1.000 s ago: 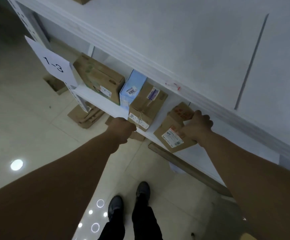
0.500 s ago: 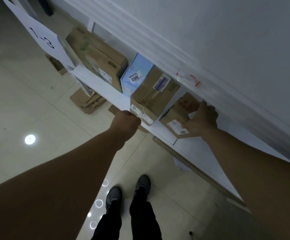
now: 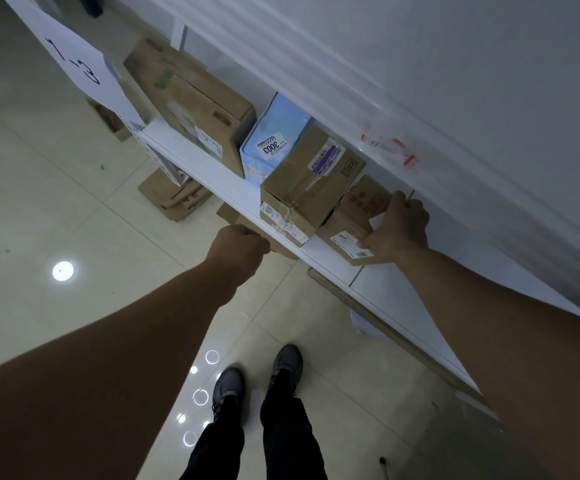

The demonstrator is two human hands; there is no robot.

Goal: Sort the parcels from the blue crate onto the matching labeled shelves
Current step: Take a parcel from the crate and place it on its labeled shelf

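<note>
On a white shelf [image 3: 212, 174] marked by a paper sign [image 3: 84, 67] reading 1-3, seen from above, a person is setting down a parcel. The step in hand looks like placing. The small parcel [image 3: 350, 220] sits on the shelf at the right end of the row, touching the mid-sized brown box [image 3: 309, 181]. The right hand [image 3: 397, 226] has its grip wrapped on the small parcel, fingers over the far edge and thumb on the near face. The left hand [image 3: 240, 247] is clenched in a fist just in front of the shelf edge, with nothing visible in it. The next move probably calls for sliding the small parcel back from the front edge, where its near corner lies close, then releasing it and returning to the blue crate, which is out of view. Counted from largest, there is one shelf board and one sign. Four parcels are on the shelf: one large brown box [image 3: 191, 98] at the left, the mid-sized brown box, one blue box [image 3: 274, 133] stickered 3003 between them, and the small parcel. There are also two hands and two shoes [image 3: 229, 386].
</note>
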